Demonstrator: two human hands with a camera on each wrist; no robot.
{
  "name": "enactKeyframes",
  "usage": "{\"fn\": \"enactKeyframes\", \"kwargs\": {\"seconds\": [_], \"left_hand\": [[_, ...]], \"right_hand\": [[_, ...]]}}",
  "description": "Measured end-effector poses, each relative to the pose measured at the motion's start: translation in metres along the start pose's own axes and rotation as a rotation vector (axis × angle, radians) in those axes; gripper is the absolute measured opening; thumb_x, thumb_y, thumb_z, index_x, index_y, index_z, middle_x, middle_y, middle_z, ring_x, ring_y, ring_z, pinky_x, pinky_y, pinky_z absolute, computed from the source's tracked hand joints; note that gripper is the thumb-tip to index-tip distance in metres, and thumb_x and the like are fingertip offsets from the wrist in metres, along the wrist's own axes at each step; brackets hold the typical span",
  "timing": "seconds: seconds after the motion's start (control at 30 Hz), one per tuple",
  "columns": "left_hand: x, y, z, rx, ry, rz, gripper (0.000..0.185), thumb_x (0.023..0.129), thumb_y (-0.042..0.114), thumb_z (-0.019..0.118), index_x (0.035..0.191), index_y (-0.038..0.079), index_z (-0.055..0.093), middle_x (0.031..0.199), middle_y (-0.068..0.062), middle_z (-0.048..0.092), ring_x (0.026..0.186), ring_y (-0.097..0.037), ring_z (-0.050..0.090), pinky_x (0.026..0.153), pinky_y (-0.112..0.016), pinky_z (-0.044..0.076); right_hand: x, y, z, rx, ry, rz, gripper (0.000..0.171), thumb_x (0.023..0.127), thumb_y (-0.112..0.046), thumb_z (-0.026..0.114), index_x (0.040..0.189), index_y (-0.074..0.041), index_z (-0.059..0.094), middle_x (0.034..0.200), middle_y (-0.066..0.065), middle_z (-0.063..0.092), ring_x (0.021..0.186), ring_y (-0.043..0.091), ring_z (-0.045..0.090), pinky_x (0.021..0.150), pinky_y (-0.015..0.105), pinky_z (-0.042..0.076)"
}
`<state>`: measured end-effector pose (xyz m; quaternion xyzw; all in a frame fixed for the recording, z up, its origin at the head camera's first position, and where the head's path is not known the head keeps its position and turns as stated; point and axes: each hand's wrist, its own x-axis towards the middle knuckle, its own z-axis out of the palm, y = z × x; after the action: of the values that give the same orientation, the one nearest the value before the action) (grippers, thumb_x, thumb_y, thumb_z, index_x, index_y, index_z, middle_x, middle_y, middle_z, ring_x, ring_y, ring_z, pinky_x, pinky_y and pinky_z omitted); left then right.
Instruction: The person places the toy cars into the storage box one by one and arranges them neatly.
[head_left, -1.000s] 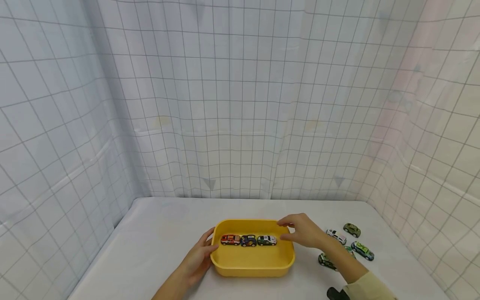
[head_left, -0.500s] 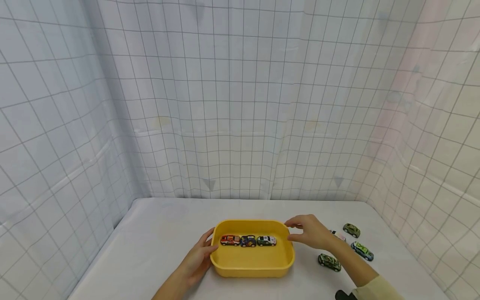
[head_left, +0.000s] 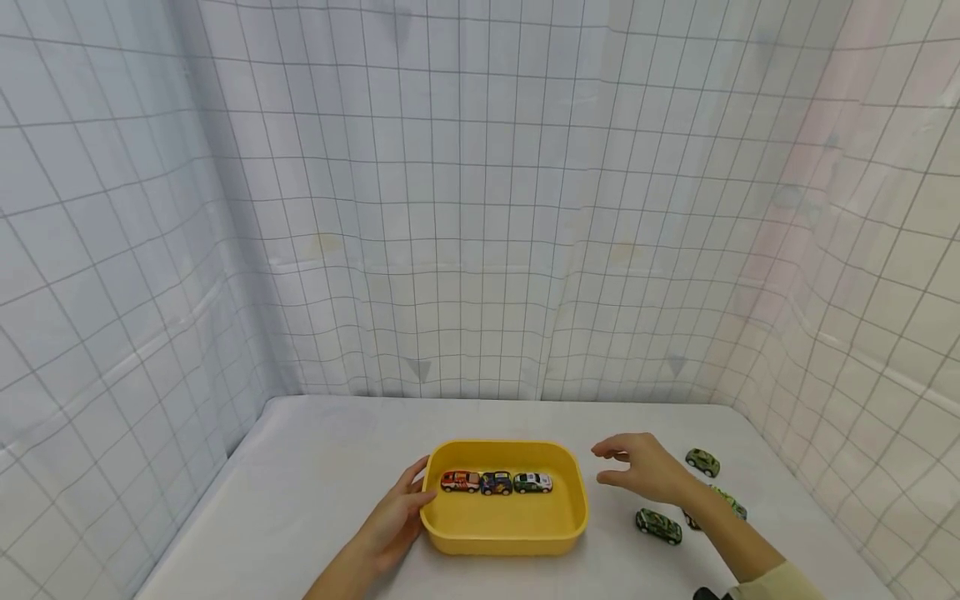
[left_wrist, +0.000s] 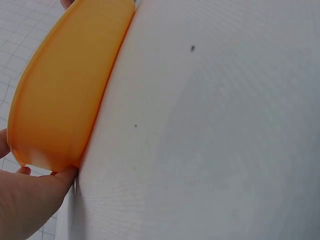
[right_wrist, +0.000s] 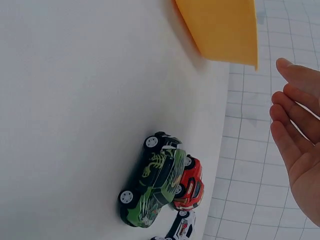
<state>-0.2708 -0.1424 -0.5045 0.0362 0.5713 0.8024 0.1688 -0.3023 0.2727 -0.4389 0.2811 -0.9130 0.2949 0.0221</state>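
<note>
A yellow tray (head_left: 504, 533) sits on the white table and holds three toy cars in a row: an orange one (head_left: 461, 481), a dark blue one (head_left: 497, 482) and a white-green one (head_left: 533, 482). My left hand (head_left: 401, 512) rests against the tray's left wall (left_wrist: 60, 105), thumb at its base. My right hand (head_left: 645, 467) hovers empty to the right of the tray, fingers loosely spread (right_wrist: 300, 145). Below it lie a dark green car (head_left: 658, 525) (right_wrist: 152, 187), a red car (right_wrist: 191, 184) and a white car (right_wrist: 182, 227).
An olive car (head_left: 702, 462) and a green-blue car (head_left: 731, 502) lie farther right, partly behind my forearm. Gridded white curtains close off the table at the back and both sides.
My right hand has drawn back from the tray's far right corner to the right, over the loose cars. The left hand and the tray have stayed put.
</note>
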Motion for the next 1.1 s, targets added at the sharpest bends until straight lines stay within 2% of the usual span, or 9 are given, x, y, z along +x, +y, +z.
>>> {"fn": "enactKeyframes", "kwargs": {"seconds": [0.23,0.47,0.83,1.1], "left_hand": [[-0.001,0.001,0.001,0.009,0.006,-0.004,0.07,0.106,0.005,0.046,0.165,0.007,0.008,0.166,-0.034,0.005,0.151,-0.047,0.019,0.119,-0.058,0.022],[-0.001,0.002,0.002,0.014,0.015,-0.007,0.071,0.106,0.005,0.046,0.165,0.007,0.008,0.165,-0.035,0.006,0.15,-0.048,0.02,0.119,-0.058,0.023],[0.0,0.001,0.001,0.017,0.024,-0.008,0.071,0.106,0.005,0.047,0.165,0.007,0.008,0.165,-0.035,0.007,0.15,-0.048,0.021,0.119,-0.058,0.024],[0.001,0.001,0.001,0.02,0.025,-0.01,0.07,0.106,0.005,0.046,0.166,0.008,0.009,0.165,-0.035,0.007,0.15,-0.048,0.021,0.119,-0.058,0.024]], "right_hand": [[-0.013,0.01,-0.008,-0.005,0.03,0.015,0.035,0.091,-0.02,0.082,0.12,-0.003,0.073,0.119,0.014,0.072,0.11,0.034,0.068,0.093,0.042,0.057],[-0.024,0.017,-0.015,0.007,0.058,0.051,0.034,0.092,-0.018,0.08,0.121,-0.002,0.073,0.118,0.011,0.072,0.11,0.034,0.068,0.092,0.043,0.057],[-0.042,0.034,-0.026,0.032,0.076,0.117,0.036,0.093,-0.02,0.079,0.121,0.001,0.071,0.119,0.017,0.071,0.111,0.039,0.067,0.093,0.047,0.056],[-0.057,0.047,-0.033,0.031,0.11,0.151,0.036,0.093,-0.022,0.079,0.122,-0.001,0.071,0.121,0.018,0.071,0.112,0.039,0.067,0.094,0.044,0.056]]}}
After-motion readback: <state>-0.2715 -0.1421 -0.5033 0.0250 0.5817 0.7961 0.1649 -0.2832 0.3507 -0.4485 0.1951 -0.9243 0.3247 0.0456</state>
